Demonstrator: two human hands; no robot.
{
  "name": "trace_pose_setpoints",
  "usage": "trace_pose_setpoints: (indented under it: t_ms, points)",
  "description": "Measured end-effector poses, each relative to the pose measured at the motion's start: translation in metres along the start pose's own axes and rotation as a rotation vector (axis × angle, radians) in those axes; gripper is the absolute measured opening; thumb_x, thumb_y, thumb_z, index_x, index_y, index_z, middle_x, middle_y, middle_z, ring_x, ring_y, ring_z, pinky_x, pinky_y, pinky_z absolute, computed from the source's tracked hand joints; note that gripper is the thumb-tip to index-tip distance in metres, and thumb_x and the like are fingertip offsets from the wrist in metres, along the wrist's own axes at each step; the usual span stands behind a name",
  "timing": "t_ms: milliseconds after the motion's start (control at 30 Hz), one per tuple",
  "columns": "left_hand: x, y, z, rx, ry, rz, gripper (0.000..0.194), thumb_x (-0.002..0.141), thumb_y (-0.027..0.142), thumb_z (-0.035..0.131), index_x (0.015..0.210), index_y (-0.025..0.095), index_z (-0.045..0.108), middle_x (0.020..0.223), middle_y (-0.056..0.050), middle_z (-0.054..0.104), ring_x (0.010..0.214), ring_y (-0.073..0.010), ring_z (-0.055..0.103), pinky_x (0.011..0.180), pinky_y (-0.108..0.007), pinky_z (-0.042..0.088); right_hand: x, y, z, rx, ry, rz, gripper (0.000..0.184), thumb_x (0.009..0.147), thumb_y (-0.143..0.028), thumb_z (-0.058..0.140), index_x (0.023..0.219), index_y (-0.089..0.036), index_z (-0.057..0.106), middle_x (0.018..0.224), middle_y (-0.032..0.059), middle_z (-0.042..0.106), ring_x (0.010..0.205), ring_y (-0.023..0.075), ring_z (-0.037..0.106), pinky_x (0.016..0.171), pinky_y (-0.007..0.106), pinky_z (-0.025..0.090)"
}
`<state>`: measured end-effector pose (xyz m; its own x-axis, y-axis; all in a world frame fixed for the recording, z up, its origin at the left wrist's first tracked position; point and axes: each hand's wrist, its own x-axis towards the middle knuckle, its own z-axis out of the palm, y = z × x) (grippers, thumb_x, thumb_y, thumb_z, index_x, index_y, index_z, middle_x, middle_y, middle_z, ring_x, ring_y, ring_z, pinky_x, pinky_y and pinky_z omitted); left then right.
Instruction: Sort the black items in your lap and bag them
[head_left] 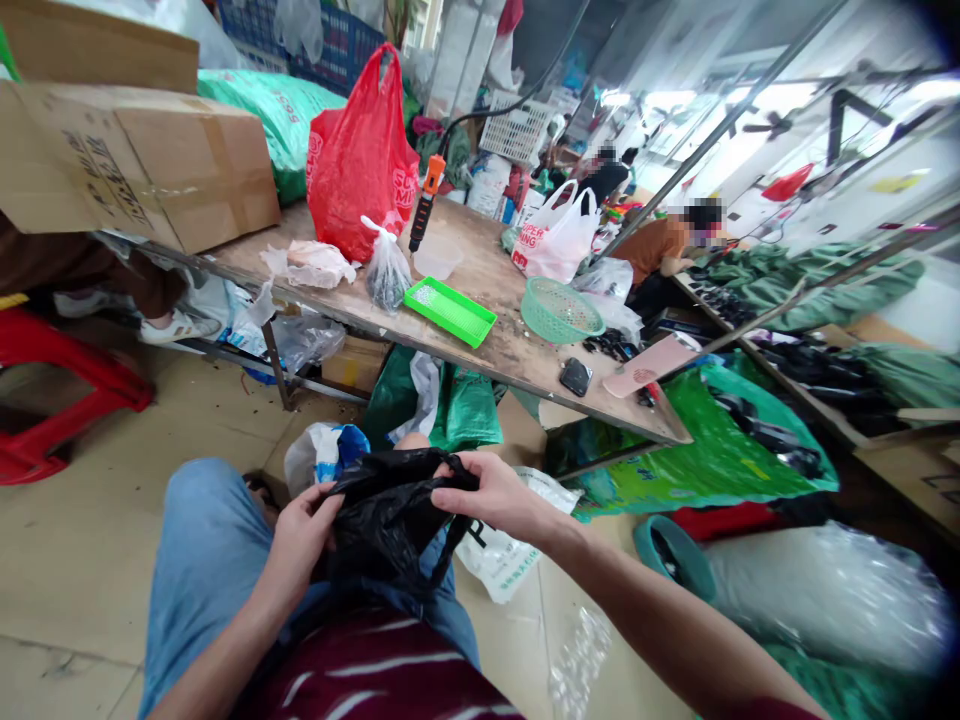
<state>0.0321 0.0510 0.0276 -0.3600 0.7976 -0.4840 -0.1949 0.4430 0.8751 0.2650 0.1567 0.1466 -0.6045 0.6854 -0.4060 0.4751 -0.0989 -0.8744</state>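
A black plastic bag lies over my lap, its mouth held apart between both hands. My left hand pinches the left side of the rim between thumb and fingers. On the right side of the rim, my right hand is closed with the thin plastic between thumb and fingers. The inside of the bag is dark, and I cannot make out whether anything is in it. Just beyond my knees stands the workbench, with a bright green tray near its front edge.
On the bench are a red bag, a hanging electric screwdriver, a mint basket, and a phone. A cardboard box sits at left above a red stool. Green sacks lie right; people work behind.
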Motion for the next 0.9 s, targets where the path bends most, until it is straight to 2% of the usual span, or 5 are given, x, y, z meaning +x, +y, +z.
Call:
trace_pose_setpoints:
  t_ms: [167, 333, 533, 700, 900]
  points:
    - [-0.007, 0.029, -0.013, 0.303, 0.147, 0.335, 0.059, 0.081, 0.063, 0.058, 0.114, 0.014, 0.059, 0.091, -0.007, 0.062, 0.076, -0.024, 0.059, 0.071, -0.039, 0.049, -0.001, -0.006, 0.014, 0.143, 0.071, 0.008, 0.053, 0.076, -0.053, 0.075, 0.094, -0.006, 0.061, 0.084, 0.0048, 0.058, 0.075, 0.0082, 0.051, 0.067, 0.018, 0.041]
    - [-0.043, 0.039, -0.012, 0.543, 0.175, 0.707, 0.039, 0.096, 0.043, 0.049, 0.131, 0.025, 0.049, 0.122, -0.007, 0.049, 0.091, -0.0199, 0.057, 0.08, -0.037, 0.054, -0.007, -0.02, 0.024, 0.199, 0.121, 0.012, 0.056, 0.074, -0.054, 0.077, 0.095, -0.005, 0.059, 0.084, 0.0058, 0.056, 0.074, 0.0084, 0.049, 0.067, 0.02, 0.042]
    - [-0.067, 0.028, 0.005, 0.596, -0.134, 0.84, 0.069, 0.087, 0.012, 0.053, 0.147, 0.032, 0.025, 0.149, -0.007, 0.03, 0.138, -0.022, 0.036, 0.115, -0.041, 0.04, -0.007, -0.034, 0.027, 0.325, 0.139, -0.058, 0.049, 0.081, -0.051, 0.074, 0.097, -0.008, 0.056, 0.086, 0.0051, 0.054, 0.078, 0.0111, 0.053, 0.072, 0.023, 0.044]
    - [-0.068, 0.037, 0.005, 0.533, -0.12, 0.881, 0.063, 0.094, 0.021, 0.052, 0.149, 0.029, 0.023, 0.154, -0.008, 0.025, 0.141, -0.021, 0.03, 0.118, -0.039, 0.037, -0.013, -0.047, 0.027, 0.193, 0.052, -0.086, 0.047, 0.082, -0.051, 0.072, 0.091, -0.007, 0.056, 0.085, 0.0054, 0.053, 0.075, 0.0093, 0.049, 0.068, 0.021, 0.041]
    - [-0.079, 0.048, 0.01, 0.413, -0.144, 1.004, 0.053, 0.098, 0.032, 0.051, 0.145, 0.025, 0.029, 0.147, -0.01, 0.038, 0.135, -0.0214, 0.039, 0.117, -0.039, 0.037, -0.022, -0.053, 0.031, 0.156, 0.038, -0.102, 0.044, 0.085, -0.048, 0.07, 0.092, -0.007, 0.056, 0.086, 0.0037, 0.049, 0.078, 0.0071, 0.043, 0.07, 0.018, 0.039]
